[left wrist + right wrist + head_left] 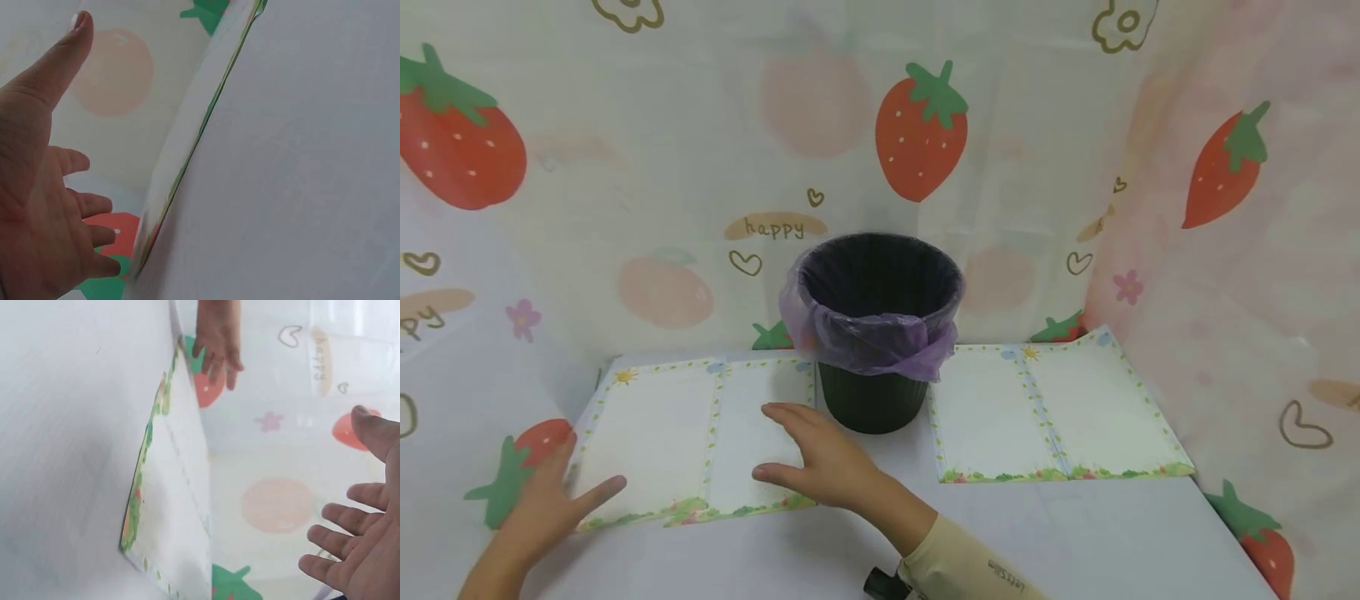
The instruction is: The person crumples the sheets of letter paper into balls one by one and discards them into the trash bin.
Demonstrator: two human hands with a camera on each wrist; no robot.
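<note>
My left hand (546,504) is at the left edge of a white sheet with a leafy printed border (647,433), fingers extended and thumb apart. In the left wrist view the palm of that hand (37,200) holds nothing. My right hand (831,462) hovers over the lower part of a second bordered sheet (760,408), its thumb and fingers spread. No object is in the right hand (365,550) in the right wrist view. Behind it stands a black bin (874,404), with a purple plastic bag (887,342) folded over its rim.
Right of the bin lie two more bordered sheets, an inner one (988,417) and an outer one (1101,408). A white cloth covers the tabletop (1075,533). Strawberry-printed sheeting (1037,125) rises at the back and both sides.
</note>
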